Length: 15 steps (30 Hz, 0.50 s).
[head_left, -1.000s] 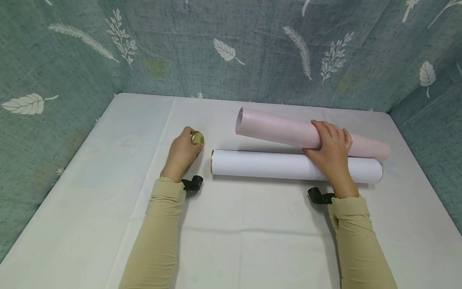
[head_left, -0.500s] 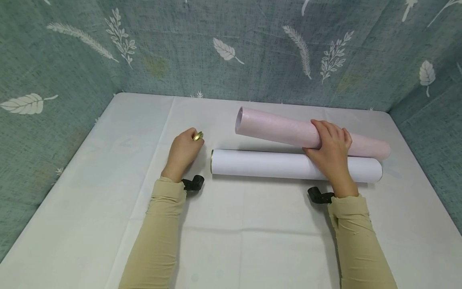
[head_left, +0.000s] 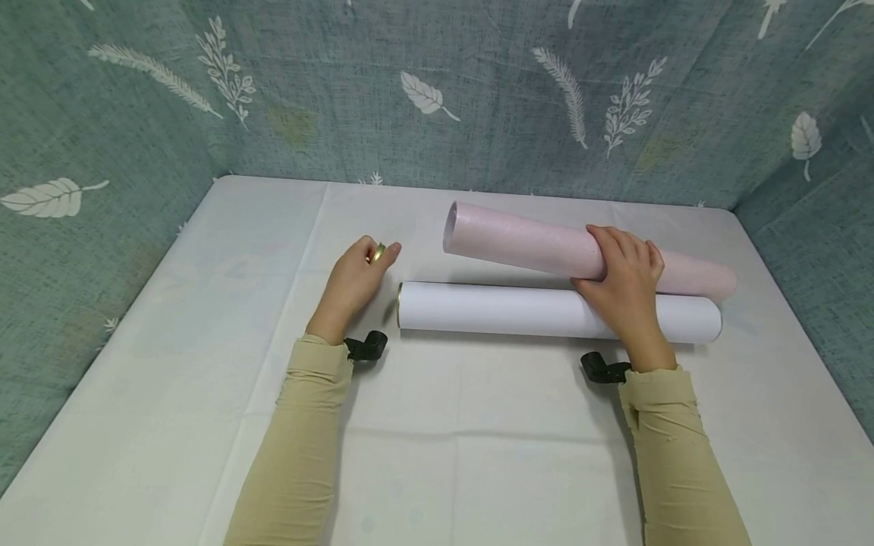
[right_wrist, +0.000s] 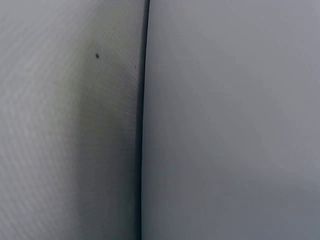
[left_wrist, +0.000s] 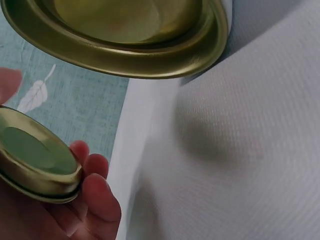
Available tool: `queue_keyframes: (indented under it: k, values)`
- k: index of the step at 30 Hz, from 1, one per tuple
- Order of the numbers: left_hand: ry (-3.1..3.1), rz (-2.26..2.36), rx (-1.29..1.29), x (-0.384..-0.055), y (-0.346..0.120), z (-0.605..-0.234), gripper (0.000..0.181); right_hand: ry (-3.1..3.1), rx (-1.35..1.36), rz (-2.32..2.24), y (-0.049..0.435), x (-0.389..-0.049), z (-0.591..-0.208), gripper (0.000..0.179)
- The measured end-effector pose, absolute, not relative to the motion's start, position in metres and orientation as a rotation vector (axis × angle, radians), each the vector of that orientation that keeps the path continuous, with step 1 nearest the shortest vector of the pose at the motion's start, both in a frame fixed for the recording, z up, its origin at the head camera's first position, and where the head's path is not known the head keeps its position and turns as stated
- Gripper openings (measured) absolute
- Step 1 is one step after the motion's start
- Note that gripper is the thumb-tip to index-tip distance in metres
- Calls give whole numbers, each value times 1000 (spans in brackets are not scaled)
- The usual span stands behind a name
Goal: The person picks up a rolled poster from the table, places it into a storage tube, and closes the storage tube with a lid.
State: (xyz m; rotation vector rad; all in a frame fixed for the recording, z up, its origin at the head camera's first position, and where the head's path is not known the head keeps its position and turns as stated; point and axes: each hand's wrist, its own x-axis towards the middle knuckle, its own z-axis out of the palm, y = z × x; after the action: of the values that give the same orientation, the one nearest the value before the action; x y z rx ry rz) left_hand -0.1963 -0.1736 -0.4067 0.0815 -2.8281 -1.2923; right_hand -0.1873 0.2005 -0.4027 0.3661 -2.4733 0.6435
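Note:
My left hand (head_left: 350, 282) holds a small round gold metal lid (head_left: 378, 252) left of the tubes, its thumb stretched out to the right. In the left wrist view the lid (left_wrist: 40, 155) lies tilted against the curled fingers (left_wrist: 100, 195). A white cardboard tube (head_left: 492, 309) lies across the table, with a gold metal end (left_wrist: 145, 62) facing my left hand. Behind it, my right hand (head_left: 624, 288) grips a pale pink paper roll (head_left: 522, 241), whose left end is hollow. That hand's wrist crosses over the white tube. Only tube and cloth fill the right wrist view.
A white cloth (head_left: 410, 455) covers the table. Green fabric (head_left: 437, 144) with white leaf prints hangs along the back and both sides. Black wrist cameras (head_left: 369, 346) sit on both wrists, the right one just in front of the white tube.
The lid has turned in my left hand from facing up to edge-on. My left thumb has moved off it to the right. The right hand, pink roll and white tube stay put.

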Motion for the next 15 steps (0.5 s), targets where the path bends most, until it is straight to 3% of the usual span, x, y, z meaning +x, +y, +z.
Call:
queue_keyframes:
  k: [7,15]
  values:
    - [-2823,-1450,125,-193,-173,-403,64,-2477,367,649,200,-187,-402,67]
    - [-2653,-1729,31,-196,-172,-402,55,-2476,365,643,199,-187,-403,66]
